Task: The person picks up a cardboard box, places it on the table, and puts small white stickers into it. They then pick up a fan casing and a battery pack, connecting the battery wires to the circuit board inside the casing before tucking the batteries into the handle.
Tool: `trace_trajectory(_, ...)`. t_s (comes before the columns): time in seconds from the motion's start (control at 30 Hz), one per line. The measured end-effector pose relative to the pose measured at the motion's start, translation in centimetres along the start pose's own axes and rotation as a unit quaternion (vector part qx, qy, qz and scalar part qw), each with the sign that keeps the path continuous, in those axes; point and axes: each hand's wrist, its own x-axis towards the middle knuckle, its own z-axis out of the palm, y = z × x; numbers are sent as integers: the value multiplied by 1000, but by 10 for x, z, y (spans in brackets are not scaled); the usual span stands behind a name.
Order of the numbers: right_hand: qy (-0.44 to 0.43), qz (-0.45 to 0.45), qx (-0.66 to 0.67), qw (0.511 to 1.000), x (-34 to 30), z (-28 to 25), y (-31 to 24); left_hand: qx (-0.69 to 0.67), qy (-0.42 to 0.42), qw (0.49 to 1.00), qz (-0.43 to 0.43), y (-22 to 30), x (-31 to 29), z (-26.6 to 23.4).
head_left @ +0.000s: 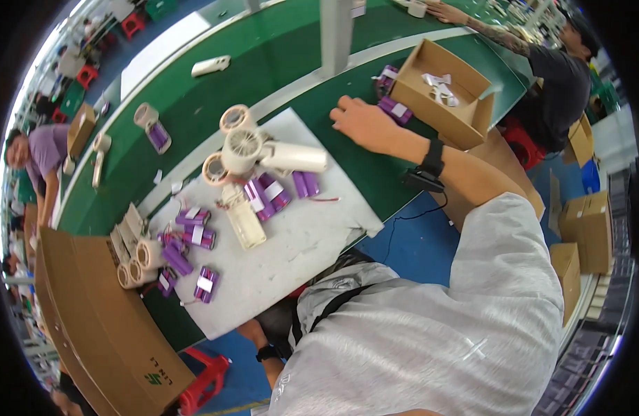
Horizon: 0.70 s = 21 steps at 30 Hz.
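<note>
My right hand (364, 125) is over the green bench, right of the white board (299, 236). Its fingers are loosely bent and a little apart, with nothing visible in them. Close beside it lies a purple battery pack (394, 109). My left hand (250, 331) hangs low at the board's near edge, its fingers hidden. Cream handheld fan bodies (242, 150) are grouped toward the board's far side, one with a long handle (295, 157). An opened fan handle shell (242, 216) lies nearer me. Purple battery packs with wires (206, 283) are scattered over the board.
A cardboard box (441, 83) with small white parts stands at the right. A large carton (104, 319) is at the left. Fans lie on the conveyor (271, 66) beyond a metal post (335, 38). Co-workers sit at far right and far left. A red stool (205, 381) is below.
</note>
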Motion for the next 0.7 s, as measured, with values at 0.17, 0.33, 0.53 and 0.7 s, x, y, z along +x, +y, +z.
trace_trajectory(0.17,-55,30,3,998,-3,8,-4,-47,34,997,45,23,11,5)
trace_trajectory(0.33,-64,16,35,997,-4,16,-3,-166,22,986,17,29,16,12)
trace_trajectory(0.53,97,-6,203,974,-15,-43,36,-426,25,904,-1,-18,31,47)
trace_trajectory(0.7,195,235,105,946,-33,-109,142,-151,1,988,-13,10,12,23)
